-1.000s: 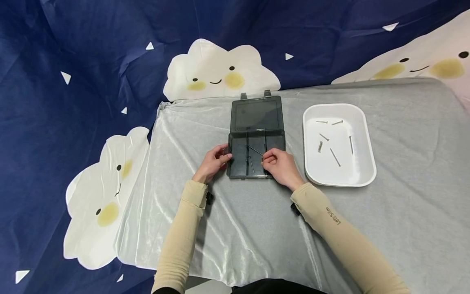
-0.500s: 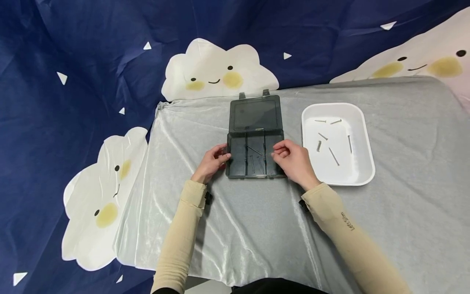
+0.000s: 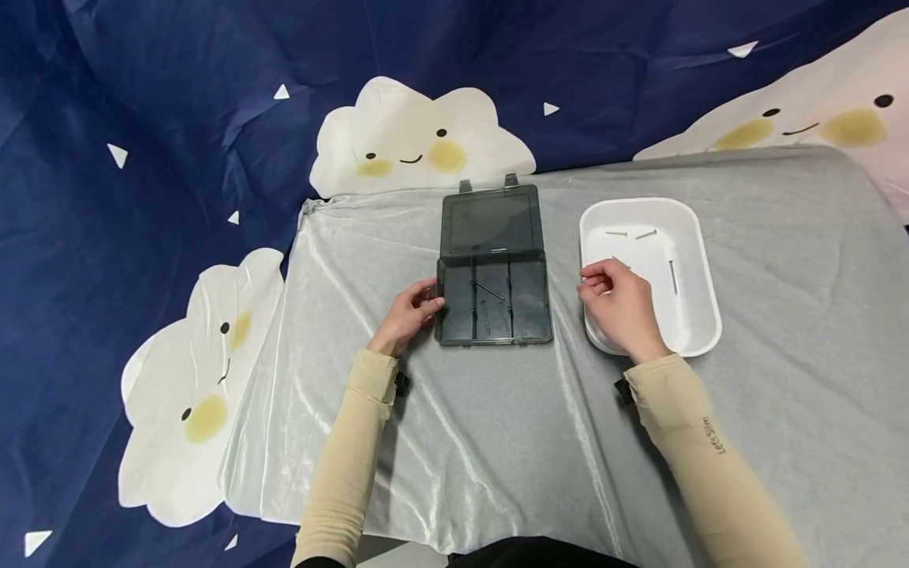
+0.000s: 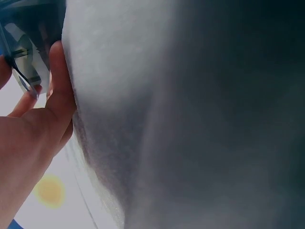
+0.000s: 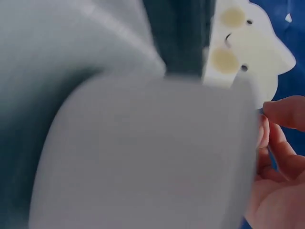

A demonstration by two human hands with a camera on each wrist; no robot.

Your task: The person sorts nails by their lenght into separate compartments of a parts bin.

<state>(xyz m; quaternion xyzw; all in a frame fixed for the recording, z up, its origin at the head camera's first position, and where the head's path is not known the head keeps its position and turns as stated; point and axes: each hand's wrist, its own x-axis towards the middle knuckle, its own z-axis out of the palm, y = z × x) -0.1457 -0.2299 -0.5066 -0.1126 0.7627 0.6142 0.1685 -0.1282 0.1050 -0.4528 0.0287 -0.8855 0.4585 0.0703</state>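
Observation:
In the head view my left hand [image 3: 402, 319] grips the left side of a dark translucent compartment box [image 3: 456, 304], thumb over the rim. Its lid [image 3: 491, 223] lies folded back. Several screws lie in the middle compartment, among them a slanting screw [image 3: 490, 291]. My right hand [image 3: 625, 312] hovers over the left part of a white tray [image 3: 712, 315], fingers loosely bent, holding nothing that I can see. Beyond the fingers lie other screws, such as a long screw [image 3: 673, 278]; the hand covers some. In the right wrist view the tray's wall [image 5: 143, 152] blocks much of the scene.
A grey cloth [image 3: 497, 442] covers the table. Behind it and to the left hangs a dark blue curtain [image 3: 177, 95] printed with smiling clouds. A strip of cloth separates the box from the tray.
My right hand has let go of a screw in the box's middle compartment and moved right to above the white tray. The left hand has stayed at the box.

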